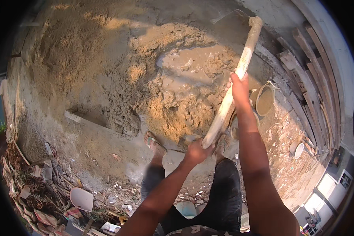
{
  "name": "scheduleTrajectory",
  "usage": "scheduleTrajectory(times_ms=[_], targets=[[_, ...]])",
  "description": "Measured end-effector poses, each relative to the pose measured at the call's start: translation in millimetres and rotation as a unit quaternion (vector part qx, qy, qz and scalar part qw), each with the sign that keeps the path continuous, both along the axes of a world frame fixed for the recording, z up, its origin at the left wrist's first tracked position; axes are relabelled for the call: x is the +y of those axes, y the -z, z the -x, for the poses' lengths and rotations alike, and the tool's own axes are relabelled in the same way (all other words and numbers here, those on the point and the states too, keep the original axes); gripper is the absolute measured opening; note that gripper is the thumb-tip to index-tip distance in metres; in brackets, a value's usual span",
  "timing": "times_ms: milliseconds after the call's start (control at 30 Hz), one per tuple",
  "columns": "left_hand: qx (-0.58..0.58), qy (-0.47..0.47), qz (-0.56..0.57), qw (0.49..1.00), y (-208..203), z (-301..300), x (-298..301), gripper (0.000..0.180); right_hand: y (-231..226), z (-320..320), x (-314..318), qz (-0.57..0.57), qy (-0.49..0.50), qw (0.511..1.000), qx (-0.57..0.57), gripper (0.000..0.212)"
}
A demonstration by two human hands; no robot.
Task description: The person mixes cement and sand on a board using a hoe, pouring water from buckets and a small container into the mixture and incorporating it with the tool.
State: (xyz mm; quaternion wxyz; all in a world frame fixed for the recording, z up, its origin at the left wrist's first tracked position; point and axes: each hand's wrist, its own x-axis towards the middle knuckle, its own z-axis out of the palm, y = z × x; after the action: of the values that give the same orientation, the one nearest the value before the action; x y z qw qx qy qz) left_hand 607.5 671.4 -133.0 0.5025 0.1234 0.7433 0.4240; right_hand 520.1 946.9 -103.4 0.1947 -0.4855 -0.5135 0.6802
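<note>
Both my hands grip the pale wooden handle of a hoe [226, 108], raised slantwise from near my knees toward the far right. My left hand [196, 151] is closed round the lower end. Farther up, my right hand [240, 88] wraps the shaft. At the far end, the thick knob and a thin, faint blade outline show; the blade is hard to make out. Beneath and left of the shaft lies a heap of wet mortar [185, 94], with a watery pool in its middle and drier sandy clumps at its near edge.
A bucket [264, 100] with muddy contents stands right of my right hand; another container is partly hidden by my forearm. Wooden planks [310, 78] lean along the right wall. A board [88, 121] lies at left. Debris [43, 196] covers the lower left. My sandalled feet flank the heap's near edge.
</note>
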Motion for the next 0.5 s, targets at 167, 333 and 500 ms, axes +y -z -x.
scheduleTrajectory(times_ms=[167, 333, 500], targets=[[-0.188, 0.001, 0.077, 0.979, 105.6, 53.7, 22.2, 0.038, 208.2, 31.5, 28.6, 0.023, -0.016, 0.964, -0.265, 0.038], [-0.221, -0.033, 0.207, 0.953, 180.7, -35.6, -37.1, 0.029, 318.9, -19.6, -63.7, 0.071, -0.124, 0.939, -0.313, 0.049], [-0.241, -0.126, 0.213, 0.939, 158.6, -77.0, 41.5, 0.026, 334.5, -40.2, 4.0, 0.058, -0.162, 0.922, -0.348, 0.051]])
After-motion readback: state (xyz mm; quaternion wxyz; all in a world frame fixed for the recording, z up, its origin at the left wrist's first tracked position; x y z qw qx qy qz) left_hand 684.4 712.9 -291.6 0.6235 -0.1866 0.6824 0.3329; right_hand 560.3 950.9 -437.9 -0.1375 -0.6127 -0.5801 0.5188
